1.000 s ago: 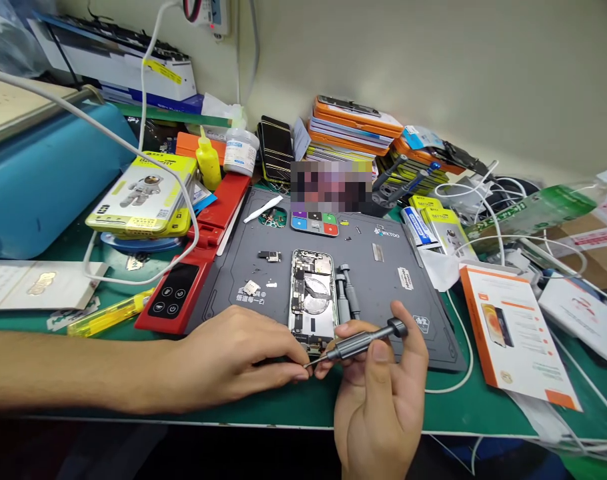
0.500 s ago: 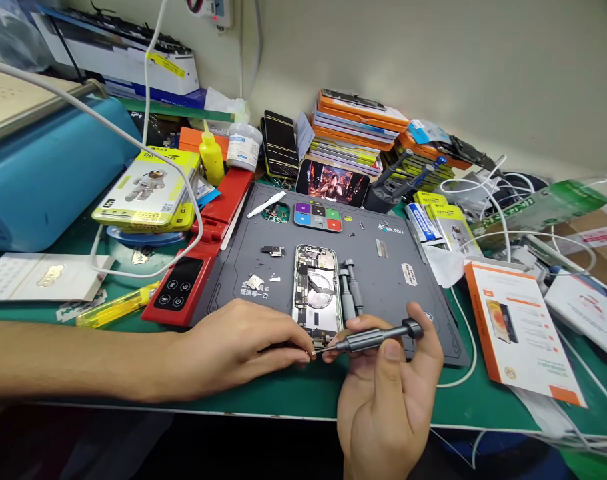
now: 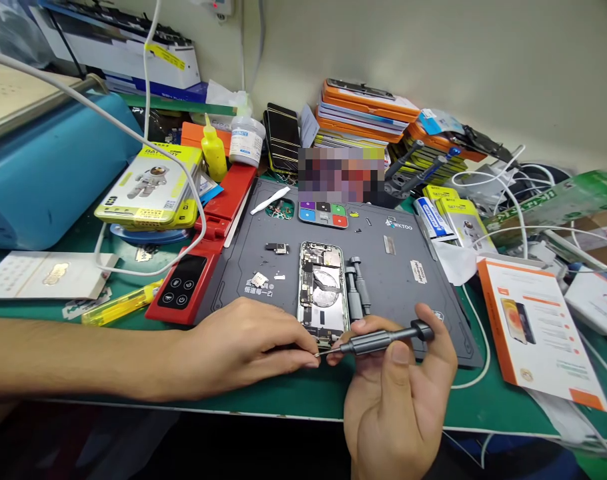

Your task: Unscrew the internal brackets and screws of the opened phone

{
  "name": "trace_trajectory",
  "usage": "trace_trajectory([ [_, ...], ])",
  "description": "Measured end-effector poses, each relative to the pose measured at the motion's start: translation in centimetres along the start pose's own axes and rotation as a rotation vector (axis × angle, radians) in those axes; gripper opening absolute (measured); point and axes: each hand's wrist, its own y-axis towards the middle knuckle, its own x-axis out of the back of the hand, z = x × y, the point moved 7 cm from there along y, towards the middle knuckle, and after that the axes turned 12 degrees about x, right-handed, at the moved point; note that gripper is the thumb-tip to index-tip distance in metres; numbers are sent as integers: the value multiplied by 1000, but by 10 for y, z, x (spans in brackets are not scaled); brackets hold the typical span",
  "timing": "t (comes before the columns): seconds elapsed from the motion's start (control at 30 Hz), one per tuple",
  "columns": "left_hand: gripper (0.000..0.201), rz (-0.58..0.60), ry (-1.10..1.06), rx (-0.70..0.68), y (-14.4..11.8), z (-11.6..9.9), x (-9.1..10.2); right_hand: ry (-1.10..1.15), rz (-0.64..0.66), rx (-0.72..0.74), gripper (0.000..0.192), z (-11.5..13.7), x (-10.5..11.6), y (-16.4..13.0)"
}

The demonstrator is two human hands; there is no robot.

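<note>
Grey knurled screwdriver clamped in right hand; left hand fingers pinched at its tip.

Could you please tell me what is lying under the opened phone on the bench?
The opened phone lies on a dark grey work mat, which rests on the green bench cover. The mat beneath the phone is hidden.

Both forearms are bare, with no sleeve in view, and nothing is worn at either wrist. The left hand has no glove or ring that shows. The right hand is likewise ungloved, its fingernails short and plain. The left forearm is long and slim, with fine hair along it.
</note>
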Motion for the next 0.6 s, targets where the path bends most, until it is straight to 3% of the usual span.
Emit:
trace_trajectory([
  [0.27, 12, -14, -32, 12, 0, 1, 0, -21, 11, 14, 32, 0, 0, 0],
  [0.6, 8, -96, -204, 168, 2, 7, 7, 17, 35, 41, 25, 2, 3, 1],
])
